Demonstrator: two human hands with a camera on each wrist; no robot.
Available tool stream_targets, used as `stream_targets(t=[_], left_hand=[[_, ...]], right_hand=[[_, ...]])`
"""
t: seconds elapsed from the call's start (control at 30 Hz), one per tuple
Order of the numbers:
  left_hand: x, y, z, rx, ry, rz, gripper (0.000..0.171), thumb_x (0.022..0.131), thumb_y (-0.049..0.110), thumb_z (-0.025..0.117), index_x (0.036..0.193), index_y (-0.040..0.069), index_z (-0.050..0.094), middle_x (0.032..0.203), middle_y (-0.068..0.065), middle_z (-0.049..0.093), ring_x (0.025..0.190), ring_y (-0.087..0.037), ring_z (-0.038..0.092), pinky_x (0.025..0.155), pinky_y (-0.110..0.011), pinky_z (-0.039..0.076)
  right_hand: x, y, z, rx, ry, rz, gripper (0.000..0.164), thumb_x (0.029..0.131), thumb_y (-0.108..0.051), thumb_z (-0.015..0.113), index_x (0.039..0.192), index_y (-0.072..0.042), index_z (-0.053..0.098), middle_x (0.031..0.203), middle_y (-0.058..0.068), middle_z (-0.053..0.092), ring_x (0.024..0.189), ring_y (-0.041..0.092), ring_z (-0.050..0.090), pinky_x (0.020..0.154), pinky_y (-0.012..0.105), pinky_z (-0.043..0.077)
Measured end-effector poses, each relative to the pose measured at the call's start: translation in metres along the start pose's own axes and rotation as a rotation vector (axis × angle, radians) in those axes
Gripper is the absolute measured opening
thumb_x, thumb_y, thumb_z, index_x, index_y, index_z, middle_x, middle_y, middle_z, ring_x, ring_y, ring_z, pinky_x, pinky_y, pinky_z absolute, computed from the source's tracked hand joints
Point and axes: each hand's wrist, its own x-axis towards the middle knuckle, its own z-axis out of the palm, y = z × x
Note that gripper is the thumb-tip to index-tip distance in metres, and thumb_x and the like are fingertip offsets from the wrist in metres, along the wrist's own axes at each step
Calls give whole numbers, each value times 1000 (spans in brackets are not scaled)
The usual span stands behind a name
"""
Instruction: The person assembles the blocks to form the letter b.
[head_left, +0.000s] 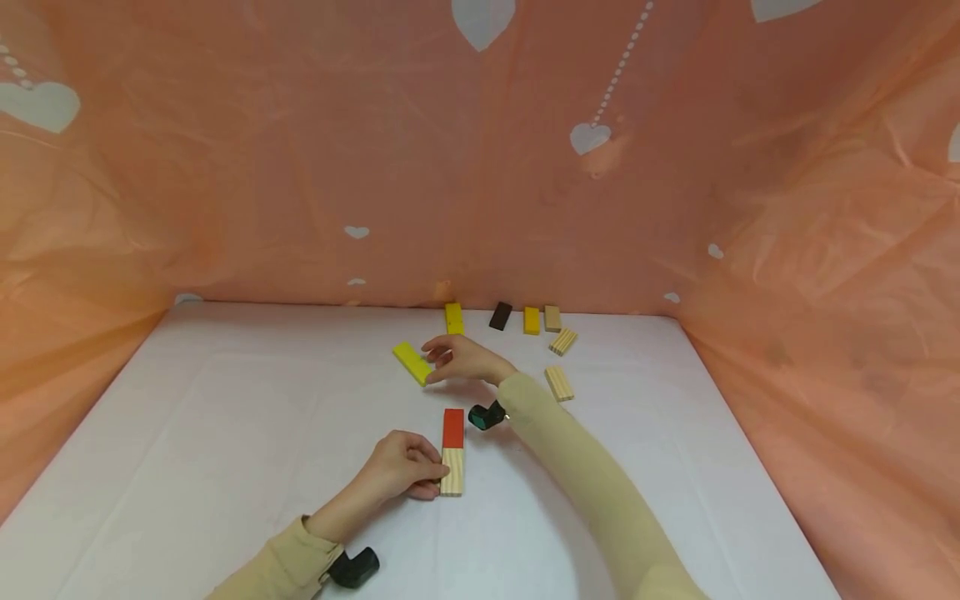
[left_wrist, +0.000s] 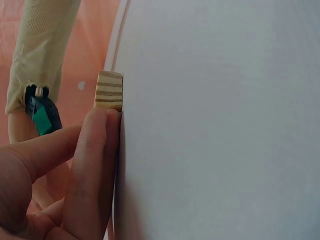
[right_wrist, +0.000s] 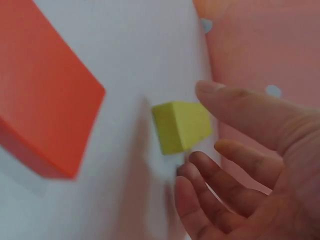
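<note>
In the head view, a red block (head_left: 453, 427) and a plain wood-grain block (head_left: 452, 473) lie end to end on the white table. At the left side of the wooden block, my left hand (head_left: 401, 465) holds it, thumb over its edge and fingers against its side. The left wrist view shows fingertips touching that block's striped end (left_wrist: 109, 90). My right hand (head_left: 468, 360) reaches over to a bright yellow block (head_left: 409, 362) lying aslant. Its thumb and fingers are spread around the near end of the yellow block (right_wrist: 182, 127), with gaps visible in the right wrist view.
Along the back edge lie another yellow block (head_left: 453, 318), a dark block (head_left: 500, 316), an orange-yellow block (head_left: 531, 321) and a tan block (head_left: 552, 318). Two striped wooden blocks (head_left: 558, 383) lie right of the right hand. A heart-patterned orange sheet (head_left: 420, 167) encloses the table.
</note>
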Motion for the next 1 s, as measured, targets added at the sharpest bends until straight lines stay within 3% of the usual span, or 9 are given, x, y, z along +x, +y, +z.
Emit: stream_targets(t=[0.27, 0.6, 1.0], left_hand=[[2, -2, -1, -6, -10, 4, 20, 80, 2, 76, 90, -7, 61, 66, -8, 64, 53, -15, 64, 54, -32, 59], [2, -2, -2, -5, -23, 10, 20, 80, 3, 76, 90, -7, 61, 68, -8, 64, 54, -15, 64, 54, -31, 59], [3, -4, -1, -2, -15, -1, 20, 80, 3, 76, 90, -6, 62, 66, -8, 64, 53, -14, 64, 54, -30, 59]], right_hand=[[17, 5, 13, -71, 59, 23, 52, 80, -15, 79, 127, -6, 57, 112, 3, 59, 98, 16, 55, 87, 24, 49], [26, 4, 18, -103, 100, -12, 50, 80, -9, 77, 125, -2, 57, 117, 8, 59, 101, 19, 55, 87, 24, 49], [23, -3, 16, -123, 35, 13, 47, 83, 5, 70, 127, -3, 58, 123, 6, 60, 107, 20, 57, 86, 22, 51]])
